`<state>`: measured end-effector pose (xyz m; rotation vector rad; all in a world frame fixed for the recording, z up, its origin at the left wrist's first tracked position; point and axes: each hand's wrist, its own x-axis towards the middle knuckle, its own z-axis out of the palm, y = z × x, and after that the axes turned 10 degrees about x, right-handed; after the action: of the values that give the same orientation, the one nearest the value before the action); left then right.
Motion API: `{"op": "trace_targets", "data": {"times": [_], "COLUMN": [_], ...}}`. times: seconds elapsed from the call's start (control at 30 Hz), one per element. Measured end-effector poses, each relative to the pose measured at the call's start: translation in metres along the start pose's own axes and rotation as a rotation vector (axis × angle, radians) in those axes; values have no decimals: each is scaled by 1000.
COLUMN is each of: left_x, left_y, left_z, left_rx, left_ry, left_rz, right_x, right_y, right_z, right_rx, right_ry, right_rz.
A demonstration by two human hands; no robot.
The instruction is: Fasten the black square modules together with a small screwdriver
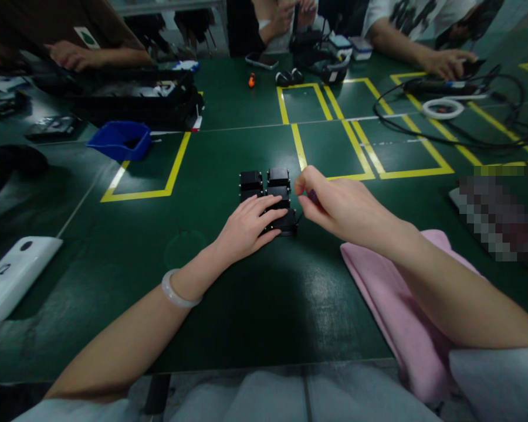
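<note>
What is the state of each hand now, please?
Left hand: open, spread over the black blocks, resting on them.
Right hand: closed around a small dark tool.

A smooth, whitish, ring-shaped bangle point(174, 297) circles the left wrist point(197, 276). The pale grey-blue cloth garment point(246, 398) has matching sleeves point(497, 375) and a dark front line point(307, 392).

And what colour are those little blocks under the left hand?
The blocks under the left hand are black, seen best in the head view, the only one.
</note>
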<state>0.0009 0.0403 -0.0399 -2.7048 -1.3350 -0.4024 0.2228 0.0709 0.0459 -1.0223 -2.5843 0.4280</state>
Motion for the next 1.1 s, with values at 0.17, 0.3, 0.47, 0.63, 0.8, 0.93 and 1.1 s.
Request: {"op": "trace_targets", "data": {"times": [0.17, 0.3, 0.47, 0.63, 0.8, 0.93, 1.1], "left_x": [0, 0, 0, 0, 0, 0, 0], "left_y": [0, 0, 0, 0, 1, 0, 0], "left_z": [0, -1, -1, -1, -2, -1, -1], "left_rx": [8, 19, 19, 9, -12, -14, 3], "left_ry": [-7, -18, -13, -8, -10, -9, -10], "left_rz": [0, 1, 0, 0, -6, -3, 0], "right_x": [1, 1, 0, 1, 0, 0, 0], "right_y": [1, 2, 1, 1, 1, 1, 1], "right_z": [0, 1, 1, 0, 0, 0, 0], "right_rx": [-59, -34, -6, -43, 3, -7, -27], "right_ry": [-5, 5, 4, -14, -6, -12, -7], "right_rz": [-5, -3, -11, -4, 0, -13, 0]}}
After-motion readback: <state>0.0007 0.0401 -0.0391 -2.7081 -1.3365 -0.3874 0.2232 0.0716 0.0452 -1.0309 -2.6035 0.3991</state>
